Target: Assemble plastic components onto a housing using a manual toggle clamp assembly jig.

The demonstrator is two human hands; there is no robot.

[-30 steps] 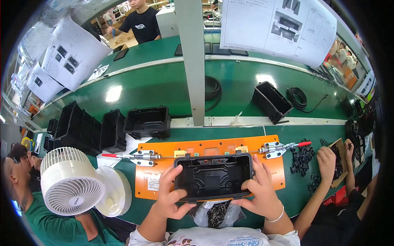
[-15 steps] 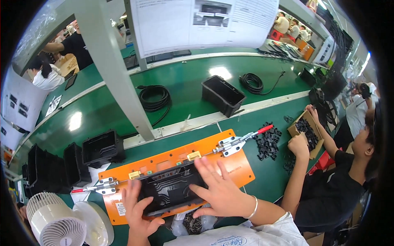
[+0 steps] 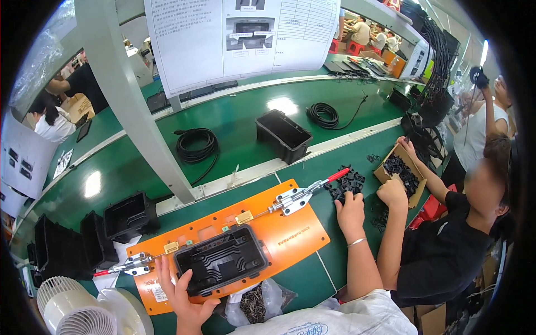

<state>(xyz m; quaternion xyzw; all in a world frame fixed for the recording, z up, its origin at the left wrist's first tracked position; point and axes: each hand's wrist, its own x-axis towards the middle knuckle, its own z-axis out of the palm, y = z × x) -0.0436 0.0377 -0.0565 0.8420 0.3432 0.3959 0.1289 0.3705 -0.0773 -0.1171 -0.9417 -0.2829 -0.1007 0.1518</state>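
A black rectangular plastic housing (image 3: 220,262) lies on an orange fixture plate (image 3: 296,231), its hollow side up. My left hand (image 3: 187,296) is open at the housing's left end, fingers spread, thumb near the front edge. My right hand (image 3: 350,215) reaches to a pile of small black plastic parts (image 3: 347,183), its fingertips at the pile's near edge. Its fingers look apart, with nothing visibly held. A toggle clamp with a red handle (image 3: 338,174) runs over that pile. Another toggle clamp (image 3: 137,263) sits at the plate's left end.
A co-worker's hand (image 3: 393,192) is at a cardboard box (image 3: 420,192) of black parts on the right. A bag of screws (image 3: 254,304) lies before the plate. Left are a white fan (image 3: 84,312) and black housings (image 3: 131,215). Behind stand a post (image 3: 131,100) and another housing (image 3: 283,137).
My right hand has left the housing and moved right to the black parts. My left hand stays by the housing's left end. The whole view has shifted somewhat.
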